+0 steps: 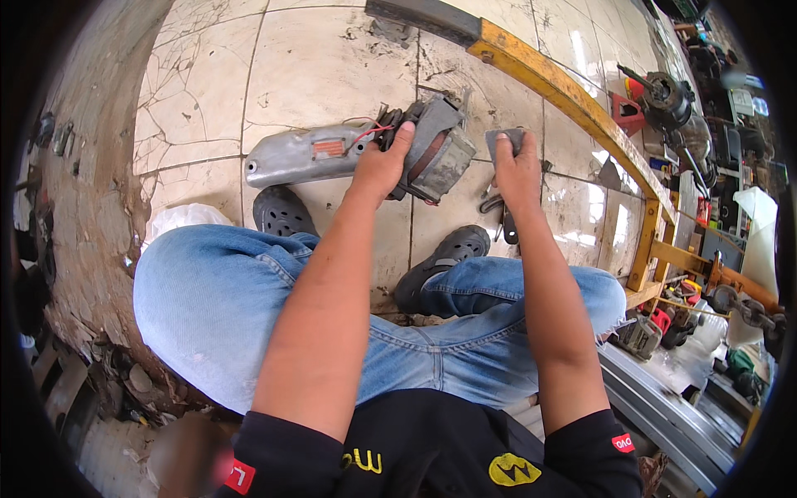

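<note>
My left hand (379, 166) grips a dirty grey mechanical assembly (443, 158) with a brown band and red wires, tilted over the tiled floor. A long silver housing (281, 166) with an orange label extends leftward from it. My right hand (516, 170), to the right of the assembly, pinches a flat grey pad (496, 139), apparently abrasive paper, held apart from the assembly. Below this hand, dark hand tools (507, 224) lie on the tiles, partly hidden by my wrist and forearm.
A yellow metal frame (556, 70) arches across the upper right over the tiles (315, 58). A red stand (624, 112), a dark machine part (664, 100), bottles and clutter line the right side. Worn rough ground (91, 249) with scrap runs along the left. My feet in grey clogs are below the assembly.
</note>
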{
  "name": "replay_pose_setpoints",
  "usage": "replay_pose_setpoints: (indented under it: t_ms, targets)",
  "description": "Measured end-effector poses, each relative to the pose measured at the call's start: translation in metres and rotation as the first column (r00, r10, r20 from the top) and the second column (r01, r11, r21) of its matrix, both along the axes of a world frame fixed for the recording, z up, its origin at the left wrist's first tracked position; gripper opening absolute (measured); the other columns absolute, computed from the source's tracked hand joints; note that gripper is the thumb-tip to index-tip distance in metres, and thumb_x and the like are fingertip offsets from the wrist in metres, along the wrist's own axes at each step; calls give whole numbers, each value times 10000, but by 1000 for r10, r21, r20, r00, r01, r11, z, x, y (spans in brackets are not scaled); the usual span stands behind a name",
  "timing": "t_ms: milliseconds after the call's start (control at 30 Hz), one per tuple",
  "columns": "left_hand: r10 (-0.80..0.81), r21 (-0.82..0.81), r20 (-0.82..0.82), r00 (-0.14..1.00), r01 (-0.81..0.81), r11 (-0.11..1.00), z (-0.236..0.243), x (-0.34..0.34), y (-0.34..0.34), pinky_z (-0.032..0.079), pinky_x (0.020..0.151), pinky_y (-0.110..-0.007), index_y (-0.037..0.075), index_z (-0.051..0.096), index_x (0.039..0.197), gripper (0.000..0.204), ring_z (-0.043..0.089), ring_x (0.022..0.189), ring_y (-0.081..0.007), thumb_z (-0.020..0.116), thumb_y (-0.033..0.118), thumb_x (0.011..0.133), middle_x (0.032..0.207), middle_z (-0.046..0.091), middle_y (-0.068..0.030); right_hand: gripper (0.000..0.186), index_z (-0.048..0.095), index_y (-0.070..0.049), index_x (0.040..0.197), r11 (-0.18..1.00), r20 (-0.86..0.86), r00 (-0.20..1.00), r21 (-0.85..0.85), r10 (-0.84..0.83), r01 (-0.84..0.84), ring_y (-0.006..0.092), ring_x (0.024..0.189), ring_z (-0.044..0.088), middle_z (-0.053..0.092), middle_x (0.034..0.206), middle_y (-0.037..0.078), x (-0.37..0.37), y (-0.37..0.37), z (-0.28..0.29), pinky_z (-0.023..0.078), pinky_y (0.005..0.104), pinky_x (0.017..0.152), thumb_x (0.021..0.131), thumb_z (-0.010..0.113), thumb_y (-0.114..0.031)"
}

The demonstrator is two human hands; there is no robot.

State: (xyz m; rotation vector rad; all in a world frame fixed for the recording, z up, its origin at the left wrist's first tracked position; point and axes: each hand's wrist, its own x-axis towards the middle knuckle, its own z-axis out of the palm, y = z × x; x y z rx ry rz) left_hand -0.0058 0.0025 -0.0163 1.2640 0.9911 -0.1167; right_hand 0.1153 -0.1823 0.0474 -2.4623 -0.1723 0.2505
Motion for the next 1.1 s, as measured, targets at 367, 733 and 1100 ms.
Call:
replay_pose_setpoints:
  t_ms: [367,733,1100]
  targets:
    - [-49,18,-75,996,51,999,13,4,2,400,1053,-368,-119,362,1435,1092,501,1285,-325,526,775,830,1410,474,-273,494,522,96,1265,949,-458,833,-108,-311,295,428,1153,594,597,1222,330,-8,-78,-130,474,431,972,924,585,-256]
    - [-96,-27,-88,992,94,995,-28,-9,14,514,939,-372,16,418,1440,862,615,1126,-246,390,718,941,1305,581,-136,421,609,-43,1151,862,-263,871,-421,-415,284,400,1094,633,666,1139,239,37,-84,-142,506,475,926,896,652,-375]
    - [-77,-104,-36,996,73,992,-7,-7,11,292,1126,-341,-98,372,1439,950,436,1329,-268,434,705,935,1452,452,-201,349,661,8,1063,930,-277,934,-346,-224,120,366,999,678,693,1055,239,71,-87,-161,541,443,871,825,655,-247]
